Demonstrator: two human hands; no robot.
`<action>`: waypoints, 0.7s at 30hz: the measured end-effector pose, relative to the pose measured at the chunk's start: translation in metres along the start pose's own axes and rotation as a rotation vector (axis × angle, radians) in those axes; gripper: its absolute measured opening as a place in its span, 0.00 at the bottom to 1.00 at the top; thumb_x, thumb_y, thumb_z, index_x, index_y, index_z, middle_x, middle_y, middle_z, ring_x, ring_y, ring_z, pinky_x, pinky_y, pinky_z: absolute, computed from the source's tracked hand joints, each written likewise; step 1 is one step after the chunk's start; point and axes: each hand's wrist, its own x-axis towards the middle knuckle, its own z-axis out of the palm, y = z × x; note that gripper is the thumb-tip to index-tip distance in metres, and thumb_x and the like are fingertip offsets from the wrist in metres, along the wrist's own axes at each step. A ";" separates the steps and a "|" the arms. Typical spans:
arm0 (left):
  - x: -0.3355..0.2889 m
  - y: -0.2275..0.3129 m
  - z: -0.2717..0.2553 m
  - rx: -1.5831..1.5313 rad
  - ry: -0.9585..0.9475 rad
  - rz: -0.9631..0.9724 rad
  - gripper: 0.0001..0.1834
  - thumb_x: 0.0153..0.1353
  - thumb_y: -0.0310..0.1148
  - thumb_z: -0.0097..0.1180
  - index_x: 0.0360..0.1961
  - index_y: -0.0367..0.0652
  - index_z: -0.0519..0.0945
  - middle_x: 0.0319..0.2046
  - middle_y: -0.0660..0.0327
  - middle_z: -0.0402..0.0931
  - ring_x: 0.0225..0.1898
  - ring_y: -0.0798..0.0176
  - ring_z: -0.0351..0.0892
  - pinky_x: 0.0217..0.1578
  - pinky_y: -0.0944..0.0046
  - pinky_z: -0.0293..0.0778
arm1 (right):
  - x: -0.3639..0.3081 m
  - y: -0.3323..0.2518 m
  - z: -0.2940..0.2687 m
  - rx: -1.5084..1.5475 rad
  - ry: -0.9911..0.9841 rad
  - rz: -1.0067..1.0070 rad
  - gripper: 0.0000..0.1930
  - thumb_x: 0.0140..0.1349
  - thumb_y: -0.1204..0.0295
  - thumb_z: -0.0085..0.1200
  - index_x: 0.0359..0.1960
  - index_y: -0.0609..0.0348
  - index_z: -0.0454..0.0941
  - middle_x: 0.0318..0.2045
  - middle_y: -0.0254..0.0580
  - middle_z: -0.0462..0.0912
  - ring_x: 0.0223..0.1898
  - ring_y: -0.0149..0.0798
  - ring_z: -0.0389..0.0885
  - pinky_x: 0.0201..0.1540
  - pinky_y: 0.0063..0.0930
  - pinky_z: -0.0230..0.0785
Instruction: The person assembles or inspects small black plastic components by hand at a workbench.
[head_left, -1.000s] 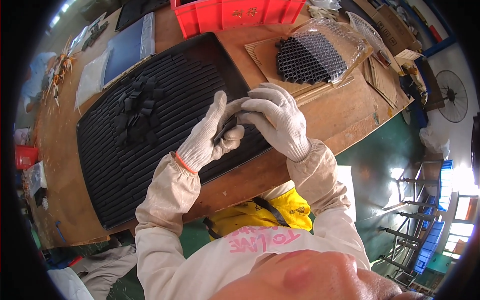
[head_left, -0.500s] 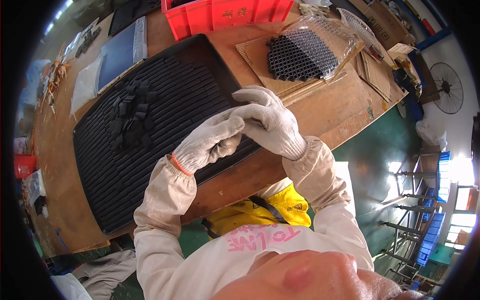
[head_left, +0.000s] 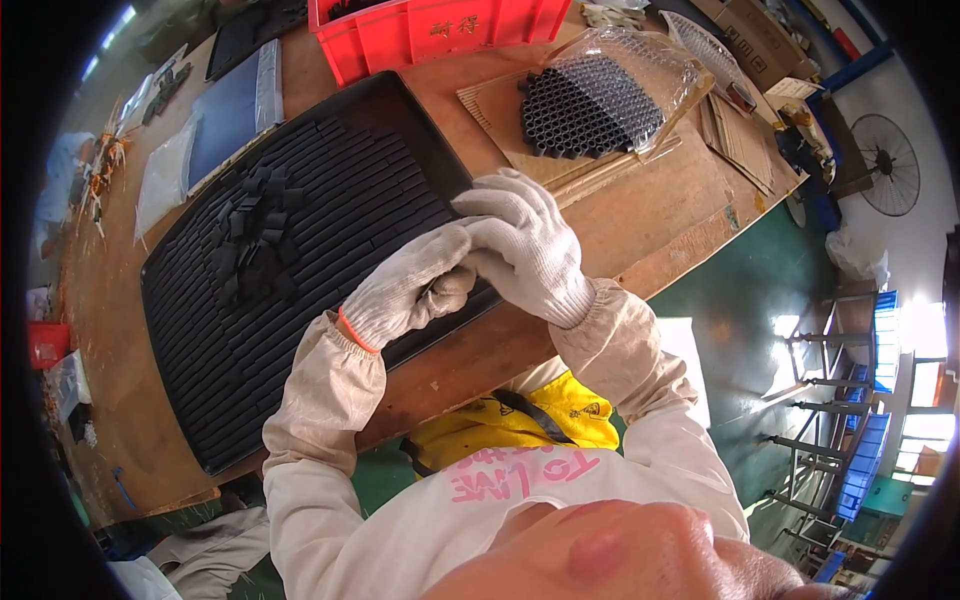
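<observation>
Black pieces (head_left: 350, 195) — packed in slanting rows on a black tray (head_left: 425, 125), mostly left of and beyond both hands. Left hand (head_left: 405, 282): white glove with orange cuff edge, fingers curled, seen over the tray's near right part. Right hand (head_left: 528, 248): white glove, bent fingers meeting the left fingers. Contents of the fingers hidden — impossible to tell whether grasping a piece. Atop the rows: loose heap (head_left: 255, 230) of similar short pieces. Right of the tray: black tubes (head_left: 565, 118) in a honeycomb array on cardboard (head_left: 490, 112), partly under clear wrap (head_left: 678, 68). Beyond the tray: red crate (head_left: 400, 40). Far right: round fan (head_left: 884, 162) by a pale wall (head_left: 915, 250).
</observation>
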 end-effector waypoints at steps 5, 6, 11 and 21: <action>0.004 0.002 0.001 -0.071 0.032 0.013 0.19 0.76 0.45 0.52 0.56 0.41 0.75 0.25 0.73 0.63 0.22 0.80 0.58 0.21 0.79 0.56 | -0.004 0.004 0.000 0.035 0.114 0.169 0.13 0.49 0.77 0.69 0.37 0.52 0.84 0.50 0.40 0.82 0.56 0.46 0.81 0.60 0.38 0.72; 0.004 0.003 0.003 -0.095 0.045 0.018 0.19 0.77 0.44 0.52 0.56 0.40 0.75 0.25 0.73 0.64 0.22 0.80 0.58 0.21 0.79 0.56 | -0.005 0.005 -0.002 0.215 0.110 0.334 0.11 0.51 0.79 0.68 0.37 0.54 0.84 0.49 0.41 0.83 0.54 0.44 0.82 0.58 0.34 0.74; 0.004 0.004 0.003 -0.022 0.109 0.053 0.20 0.77 0.43 0.52 0.57 0.38 0.74 0.26 0.72 0.67 0.22 0.80 0.59 0.22 0.79 0.60 | -0.010 0.008 -0.003 0.473 0.088 0.500 0.09 0.57 0.81 0.64 0.40 0.59 0.83 0.48 0.42 0.84 0.51 0.42 0.84 0.54 0.30 0.75; 0.008 -0.001 -0.003 -0.043 0.211 0.040 0.16 0.75 0.39 0.55 0.55 0.38 0.76 0.32 0.66 0.74 0.23 0.79 0.66 0.21 0.82 0.64 | -0.009 0.004 0.001 0.413 -0.008 0.413 0.07 0.61 0.82 0.60 0.39 0.59 0.79 0.51 0.41 0.82 0.54 0.37 0.80 0.59 0.27 0.70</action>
